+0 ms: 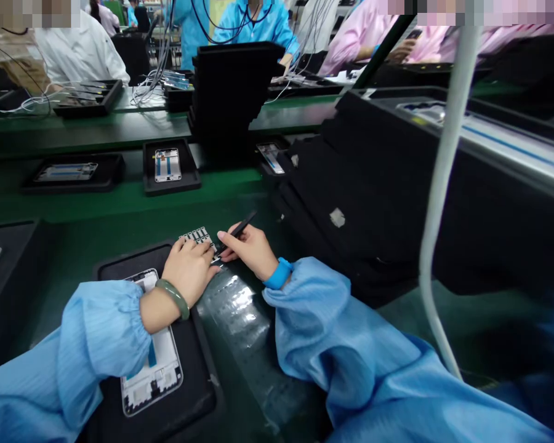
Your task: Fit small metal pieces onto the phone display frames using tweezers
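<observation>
My left hand (189,269) rests over a black tray (198,406) and grips a small sheet of grey-and-white parts (196,237) at its fingertips. Beneath my left forearm, a white phone front frame (152,394) lies in that tray, partly hidden by my sleeve. My right hand (248,249) holds black tweezers (237,232), their tips close to the sheet's edge. A glossy clear plastic sheet (233,314) lies under my right wrist. A jade bangle circles my left wrist, and a blue band circles my right.
Further black trays hold phone frames (168,165) on the green bench. Tall black tray stacks (231,92) stand ahead, with a black mass (351,209) to the right. A white tube (441,203) hangs at right. Co-workers in gowns (253,21) work beyond.
</observation>
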The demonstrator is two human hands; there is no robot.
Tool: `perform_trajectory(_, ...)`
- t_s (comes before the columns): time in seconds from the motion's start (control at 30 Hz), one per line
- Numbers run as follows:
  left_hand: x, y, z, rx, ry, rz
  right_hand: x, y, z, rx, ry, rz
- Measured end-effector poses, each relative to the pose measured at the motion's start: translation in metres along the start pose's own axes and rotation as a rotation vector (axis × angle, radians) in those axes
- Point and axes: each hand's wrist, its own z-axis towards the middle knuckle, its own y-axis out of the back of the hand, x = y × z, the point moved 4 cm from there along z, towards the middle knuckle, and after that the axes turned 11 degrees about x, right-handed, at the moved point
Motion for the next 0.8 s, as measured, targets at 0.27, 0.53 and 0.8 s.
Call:
perform_trajectory(0.27,-0.0016,0.0027,-0.004,-0.027,0.008,-0.022,0.0048,0.0018,-0.0059,-0.008,0.068,0.043)
perform_trajectory(0.53,0.0005,0.0029,-0.0028,-0.042,0.028,-0.09,0.0005,-0.0025,-0.0055,0.019,0.057,0.038)
perform_trajectory(0.8,0.0013,0.0023,-0.0033,-0.075,0.038,-0.193,0.0002,-0.0049,-0.0029,-0.001,-0.022,0.128)
